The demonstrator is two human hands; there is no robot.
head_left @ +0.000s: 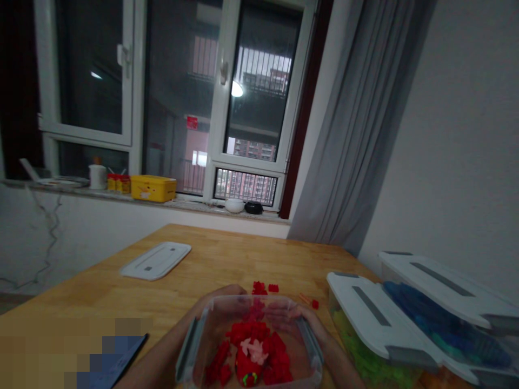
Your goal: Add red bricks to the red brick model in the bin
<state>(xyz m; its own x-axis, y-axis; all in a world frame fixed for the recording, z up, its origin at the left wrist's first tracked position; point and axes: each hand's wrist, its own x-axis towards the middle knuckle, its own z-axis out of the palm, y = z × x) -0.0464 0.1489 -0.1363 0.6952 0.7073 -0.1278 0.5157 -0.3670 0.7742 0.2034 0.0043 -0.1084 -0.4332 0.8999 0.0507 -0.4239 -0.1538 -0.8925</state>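
Left hand [221, 302] and right hand [298, 319] grasp far side of clear bin [190, 346] (red bricks [259, 351] inside); loose red bricks [263, 288] on wooden table [121, 297] beyond.

Home, looks like a room in an apartment block: wooden table [227, 259] pushed up near a big white-framed window [182, 97], other residential high-rises with barred balconies visible outside in the dark. Grey curtain [357, 135] in the corner, plain white walls. Windowsill [162, 204] holds household clutter: yellow tin [153, 188], white mug [97, 176], small jars [118, 183]. Plastic storage bins of toy bricks [405, 335] on the table
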